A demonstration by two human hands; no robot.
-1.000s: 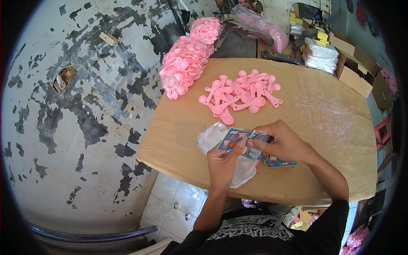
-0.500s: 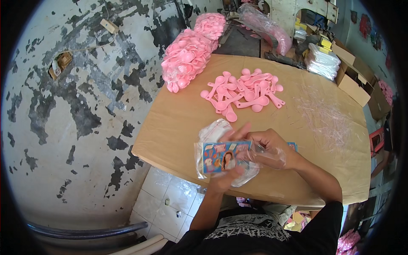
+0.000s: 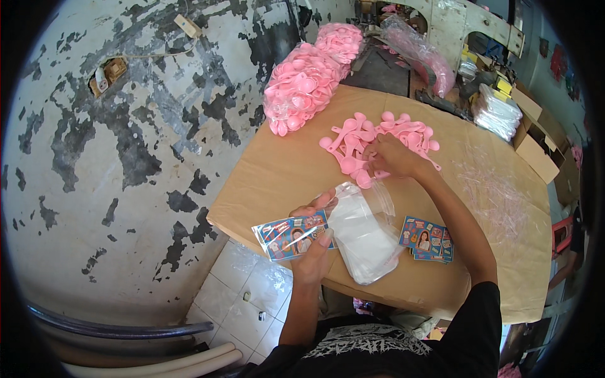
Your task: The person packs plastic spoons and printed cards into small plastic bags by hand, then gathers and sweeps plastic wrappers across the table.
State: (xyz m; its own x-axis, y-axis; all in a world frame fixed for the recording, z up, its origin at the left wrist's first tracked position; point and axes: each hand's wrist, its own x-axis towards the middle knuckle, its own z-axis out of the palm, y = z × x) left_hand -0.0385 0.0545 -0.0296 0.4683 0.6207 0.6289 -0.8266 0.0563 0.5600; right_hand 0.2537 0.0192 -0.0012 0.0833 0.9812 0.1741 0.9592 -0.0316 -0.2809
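Note:
My left hand [image 3: 313,242] grips a small clear plastic bag [image 3: 263,234] with a blue printed card [image 3: 293,237] inside, thumb on top and fingers behind. My right hand [image 3: 392,157] is at the near side of a loose pile of pink measuring spoons [image 3: 413,129], its fingers bent round a spoon and partly hidden. Between my hands and the table's near edge lies a stack of empty clear plastic bags [image 3: 362,236]. Several more blue printed cards [image 3: 425,239] lie stacked on the table below my right forearm.
Large clear sacks of pink spoons [image 3: 302,88] stand at the far left of the paper-covered table [image 3: 265,170]. Thin plastic strips [image 3: 495,198] litter its right side. Beyond the far right edge are packs of clear bags [image 3: 495,113] and an opened cardboard box [image 3: 539,151]. A peeling wall [image 3: 126,189] rises at left.
My right hand has left the bag and moved forward to the pink spoons. My left hand has drawn the bag with the card leftward, uncovering the bag stack and the cards.

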